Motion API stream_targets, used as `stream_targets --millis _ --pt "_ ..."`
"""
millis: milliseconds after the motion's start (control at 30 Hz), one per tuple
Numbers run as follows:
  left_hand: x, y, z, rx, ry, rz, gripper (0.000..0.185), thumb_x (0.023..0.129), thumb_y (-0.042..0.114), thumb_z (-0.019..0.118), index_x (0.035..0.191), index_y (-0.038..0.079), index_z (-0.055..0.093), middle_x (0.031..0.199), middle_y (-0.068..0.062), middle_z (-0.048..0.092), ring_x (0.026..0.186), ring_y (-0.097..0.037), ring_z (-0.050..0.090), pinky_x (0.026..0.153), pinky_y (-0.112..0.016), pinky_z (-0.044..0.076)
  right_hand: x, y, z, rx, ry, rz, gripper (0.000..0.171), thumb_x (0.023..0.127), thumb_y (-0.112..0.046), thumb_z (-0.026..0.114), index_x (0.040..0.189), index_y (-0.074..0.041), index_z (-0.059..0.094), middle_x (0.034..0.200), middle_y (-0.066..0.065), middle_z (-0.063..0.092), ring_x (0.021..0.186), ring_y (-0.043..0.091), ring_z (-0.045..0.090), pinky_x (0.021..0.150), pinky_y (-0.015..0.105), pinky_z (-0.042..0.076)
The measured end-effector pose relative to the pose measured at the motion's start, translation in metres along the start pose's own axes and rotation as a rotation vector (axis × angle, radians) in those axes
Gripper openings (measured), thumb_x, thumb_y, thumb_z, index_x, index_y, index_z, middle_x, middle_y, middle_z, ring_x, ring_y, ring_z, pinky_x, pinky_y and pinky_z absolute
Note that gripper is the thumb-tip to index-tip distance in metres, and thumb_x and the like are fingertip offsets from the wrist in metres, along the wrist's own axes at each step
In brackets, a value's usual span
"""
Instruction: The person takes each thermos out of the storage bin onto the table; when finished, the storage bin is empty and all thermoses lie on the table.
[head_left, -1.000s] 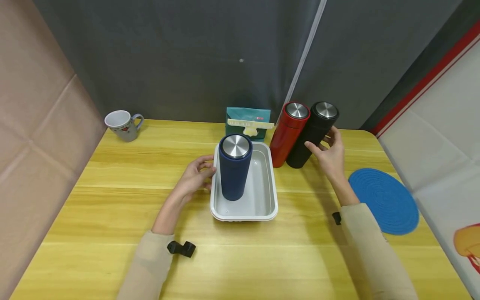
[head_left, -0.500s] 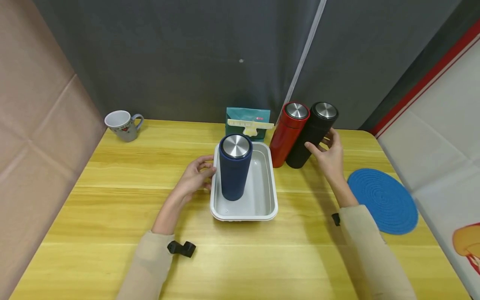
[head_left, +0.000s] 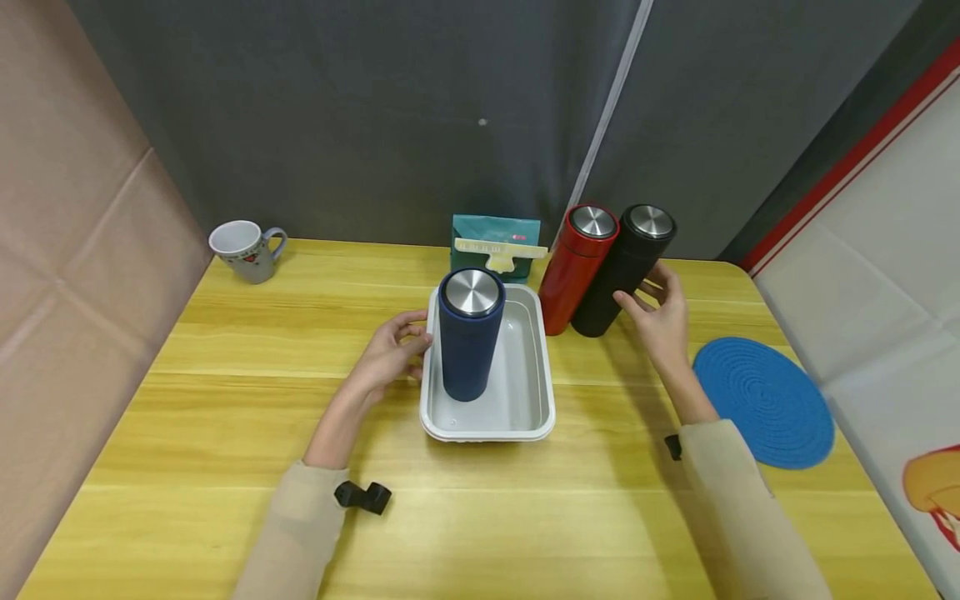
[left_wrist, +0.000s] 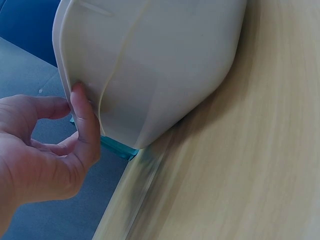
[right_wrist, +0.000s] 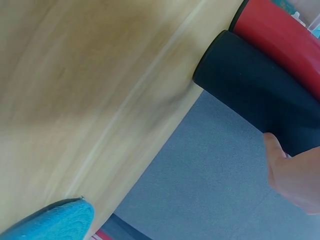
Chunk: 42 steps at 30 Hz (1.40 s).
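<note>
A navy thermos (head_left: 469, 350) stands in the left half of a white tray (head_left: 525, 383). My left hand (head_left: 392, 350) pinches the tray's left rim; in the left wrist view its thumb and fingers (left_wrist: 86, 120) are on either side of that rim. Farther right, a black thermos (head_left: 624, 271) stands beside a red thermos (head_left: 577, 271), both with steel-topped lids. My right hand (head_left: 662, 312) holds the black one from its right side. The right wrist view has the thumb (right_wrist: 272, 147) against the black wall, with the other fingers mostly hidden.
A teal packet (head_left: 495, 227) with a cream clip (head_left: 498, 252) stands behind the tray. A mug (head_left: 251, 254) is at the far left, near the table's back edge. A round blue mat (head_left: 765, 404) lies beside the right forearm. Dark cloth (head_left: 337, 125) hangs behind the table.
My right hand has slid slightly down and right on the black thermos, which has shifted a hair to the left. The left hand, tray and navy thermos have stayed put.
</note>
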<state>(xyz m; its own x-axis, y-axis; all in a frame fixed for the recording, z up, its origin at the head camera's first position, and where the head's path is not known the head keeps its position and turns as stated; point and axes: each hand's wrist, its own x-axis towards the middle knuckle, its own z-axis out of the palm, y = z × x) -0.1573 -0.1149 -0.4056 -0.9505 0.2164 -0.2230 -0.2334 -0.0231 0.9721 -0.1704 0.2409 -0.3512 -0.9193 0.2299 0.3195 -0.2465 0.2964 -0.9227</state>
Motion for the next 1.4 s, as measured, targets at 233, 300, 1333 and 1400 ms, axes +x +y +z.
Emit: stream_targets --millis 233,300,1333,1400 --pt "0.0 -0.001 0.0 -0.005 0.0 0.0 0.047 0.097 0.004 0.054 0.141 0.0 0.039 0.111 -0.016 0.05 0.077 -0.018 0.059 0.052 -0.026 0.054 -0.008 0.003 -0.002 0.022 0.005 -0.003 0.061 0.082 0.01 0.068 0.137 0.008 0.041 0.124 0.012 0.049 0.111 0.03 0.054 0.087 0.021 0.052" --pt "0.0 -0.001 0.0 -0.007 -0.001 0.0 0.047 0.097 0.004 0.054 0.141 0.0 0.039 0.111 -0.016 0.05 0.077 -0.017 0.059 0.052 -0.026 0.054 -0.011 0.004 -0.002 0.02 0.003 -0.007 0.061 0.082 0.01 0.068 0.136 0.008 0.041 0.126 0.016 0.049 0.112 0.035 0.054 0.086 0.019 0.052" --pt "-0.001 0.001 0.002 -0.018 0.01 -0.01 0.046 0.096 0.002 0.054 0.14 0.0 0.04 0.11 -0.014 0.049 0.072 -0.014 0.058 0.05 -0.023 0.053 -0.057 -0.005 0.024 0.086 -0.222 -0.217 0.061 0.079 0.02 0.066 0.135 0.01 0.043 0.121 0.03 0.052 0.111 0.039 0.053 0.091 0.041 0.052" --pt "-0.001 0.001 0.002 -0.022 0.011 -0.006 0.046 0.096 0.002 0.054 0.14 0.0 0.039 0.11 -0.014 0.049 0.072 -0.014 0.058 0.049 -0.023 0.053 -0.06 -0.016 0.028 0.096 -0.243 -0.224 0.06 0.079 0.021 0.065 0.133 0.013 0.042 0.12 0.033 0.051 0.11 0.042 0.053 0.091 0.043 0.052"
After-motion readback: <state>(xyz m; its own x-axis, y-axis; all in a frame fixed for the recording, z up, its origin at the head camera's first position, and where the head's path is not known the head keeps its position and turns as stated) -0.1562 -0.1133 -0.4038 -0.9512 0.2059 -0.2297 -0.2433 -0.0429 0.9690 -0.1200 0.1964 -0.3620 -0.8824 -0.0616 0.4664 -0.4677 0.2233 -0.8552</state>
